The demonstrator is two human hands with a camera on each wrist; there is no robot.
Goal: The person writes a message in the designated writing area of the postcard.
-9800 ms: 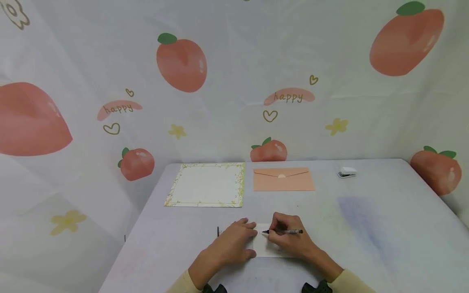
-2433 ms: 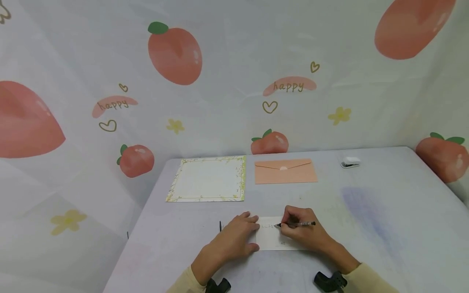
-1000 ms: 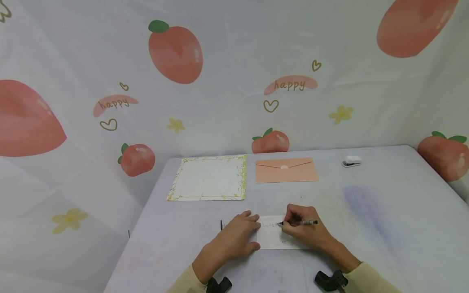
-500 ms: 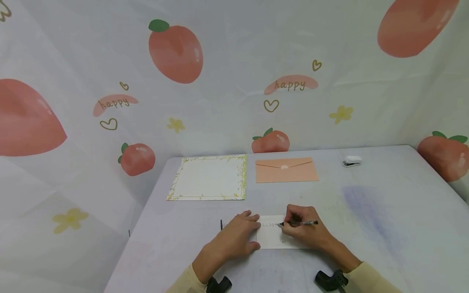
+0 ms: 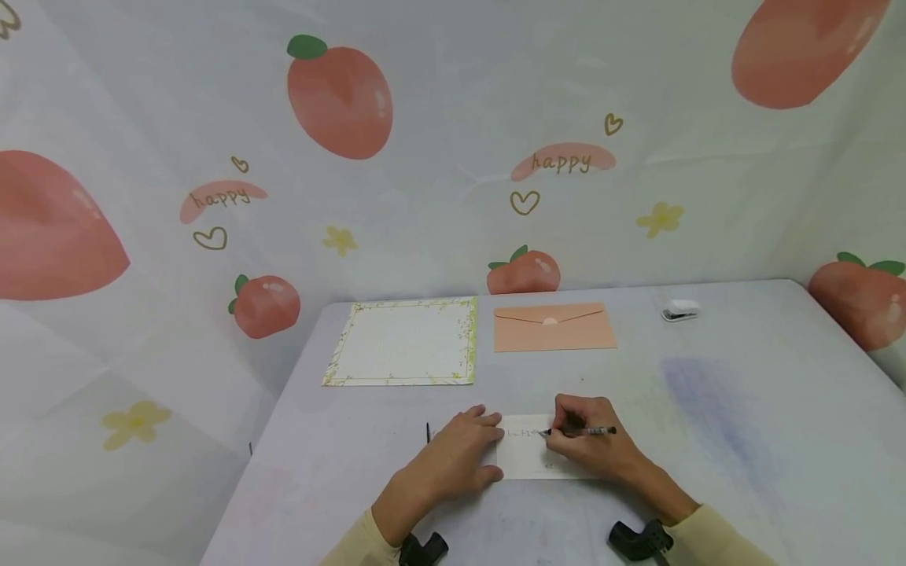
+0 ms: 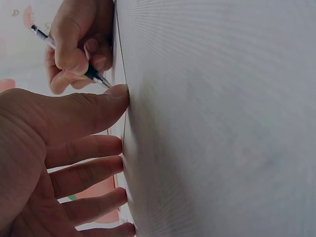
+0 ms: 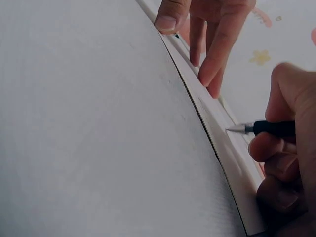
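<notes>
A small white card (image 5: pixel 520 460) lies flat near the front of the table, with a short line of handwriting along its upper part. My right hand (image 5: pixel 594 440) grips a pen (image 5: pixel 593 431) with a black grip and a clear barrel; its metal tip (image 7: pixel 237 129) is right at the card in the right wrist view. My left hand (image 5: pixel 453 456) rests on the card's left end, its fingers (image 6: pixel 86 148) spread and extended and the thumb at the near edge. The right hand covers the card's right part.
At the back left lies a white sheet with a floral border (image 5: pixel 403 346). A peach envelope (image 5: pixel 555 328) is beside it, and a white stapler (image 5: pixel 681 310) sits at the back right. A thin dark item (image 5: pixel 428 432) shows just beyond the left hand.
Over the earlier frames the line of handwriting on the card has grown, and the right hand with the pen has moved to the right. The left hand has stayed on the card.
</notes>
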